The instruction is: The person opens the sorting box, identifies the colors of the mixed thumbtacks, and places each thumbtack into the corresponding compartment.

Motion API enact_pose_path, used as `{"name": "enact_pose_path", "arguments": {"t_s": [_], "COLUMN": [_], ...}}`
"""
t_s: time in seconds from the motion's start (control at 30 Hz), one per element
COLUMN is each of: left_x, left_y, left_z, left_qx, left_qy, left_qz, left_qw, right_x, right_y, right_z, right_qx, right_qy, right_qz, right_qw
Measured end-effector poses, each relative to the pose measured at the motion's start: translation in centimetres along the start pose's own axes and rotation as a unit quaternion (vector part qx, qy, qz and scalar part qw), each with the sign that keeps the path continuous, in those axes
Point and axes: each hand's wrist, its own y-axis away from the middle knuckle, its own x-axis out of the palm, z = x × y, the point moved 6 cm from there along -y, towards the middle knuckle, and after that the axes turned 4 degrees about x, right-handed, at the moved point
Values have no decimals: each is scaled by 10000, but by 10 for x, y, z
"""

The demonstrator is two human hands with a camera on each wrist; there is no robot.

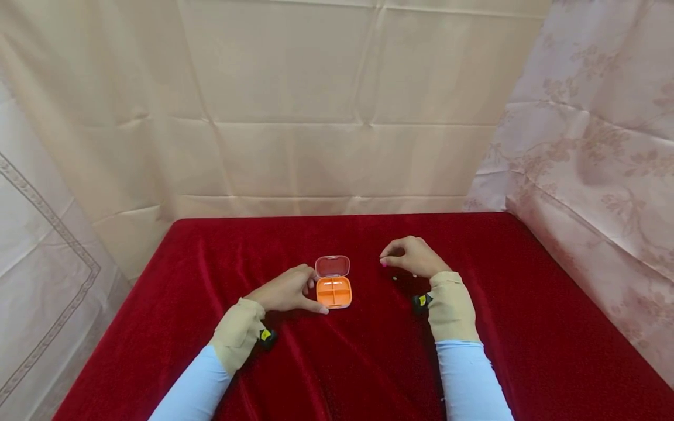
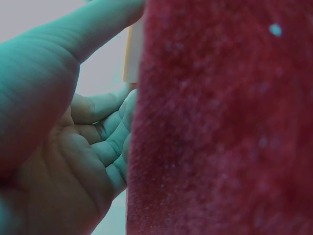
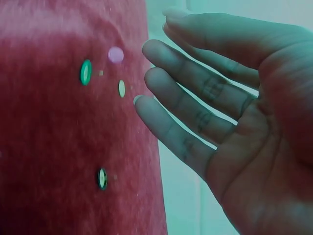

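Orange and open-lidded, the case [image 1: 334, 292] sits in from the desk's [image 1: 358, 356] far edge, gripped at its left side by the left hand [image 1: 288, 289]; the right hand [image 1: 416, 256], fingers loosely bent, hovers near a pink disc [image 3: 116, 55]

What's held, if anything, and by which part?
The left hand appears to hold the orange pill organizer by its left side. For the right hand, cannot tell.

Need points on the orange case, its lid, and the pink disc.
Orange case [image 1: 334, 292]: head view, on its central divider.
Lid [image 1: 333, 266]: head view, middle of its see-through panel.
Pink disc [image 3: 116, 55]: right wrist view, middle of its face.
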Motion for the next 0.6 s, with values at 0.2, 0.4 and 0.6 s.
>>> {"name": "enact_pose_path", "arguments": {"t_s": [0.2,0.4,0.6], "left_x": [-1,-1,-1], "left_y": [0,0,-1], "left_z": [0,0,1], "left_qx": [22,-32,-50], "left_qy": [41,54,32], "left_qz": [-7,28,22], "left_qw": [10000,10000,10000], "right_x": [-6,-11,-16], "right_y": [4,7,10], "right_z": [-11,-21,-30], "right_qx": [212,311,340], "right_qy": [144,266,285], "right_qz": [-60,-127,-175], "right_qw": [9997,9991,9989]}}
